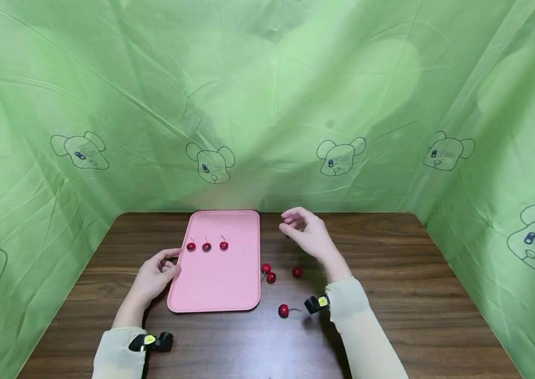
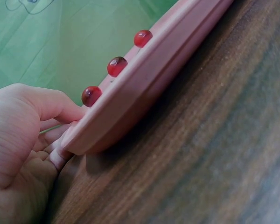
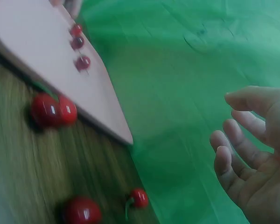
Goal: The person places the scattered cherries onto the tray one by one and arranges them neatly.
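Observation:
My left hand (image 1: 151,279) holds the left rim of a pink tray (image 1: 215,284); in the left wrist view the thumb (image 2: 67,105) lies on the rim with fingers below it. Three red cherries with stems stand in a row across the tray's upper half: a left cherry (image 1: 191,246), a middle cherry (image 1: 207,247) and a right cherry (image 1: 224,245). Beyond the tray's right side, my right hand (image 1: 310,231) hovers over the table, fingers loosely bent and apart, holding nothing. A stemmed cherry (image 3: 139,198) near the table's far edge is mostly hidden by this hand in the head view.
Two cherries (image 1: 271,277) touch beside the tray's right edge. Another cherry (image 1: 297,272) lies right of them, and a cherry with a long stem (image 1: 284,310) is nearer the front. Green cloth (image 1: 267,105) walls the wooden table (image 1: 414,295) at back and sides.

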`<action>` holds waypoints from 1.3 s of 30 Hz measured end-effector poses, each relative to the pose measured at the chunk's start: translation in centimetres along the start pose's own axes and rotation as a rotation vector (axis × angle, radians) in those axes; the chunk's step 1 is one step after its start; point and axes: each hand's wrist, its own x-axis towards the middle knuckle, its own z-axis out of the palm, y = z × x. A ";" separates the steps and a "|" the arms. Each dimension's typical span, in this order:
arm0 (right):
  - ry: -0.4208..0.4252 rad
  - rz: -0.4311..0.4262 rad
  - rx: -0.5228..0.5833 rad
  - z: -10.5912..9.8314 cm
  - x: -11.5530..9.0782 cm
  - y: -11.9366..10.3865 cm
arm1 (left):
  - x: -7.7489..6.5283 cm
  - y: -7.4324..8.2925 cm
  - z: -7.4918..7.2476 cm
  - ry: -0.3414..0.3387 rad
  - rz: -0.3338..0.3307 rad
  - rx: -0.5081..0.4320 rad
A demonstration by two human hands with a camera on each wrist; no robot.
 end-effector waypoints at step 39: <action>0.175 0.270 -0.022 -5.6 -2.7 13.0 | 0.0 0.2 0.0 -0.003 -0.027 0.035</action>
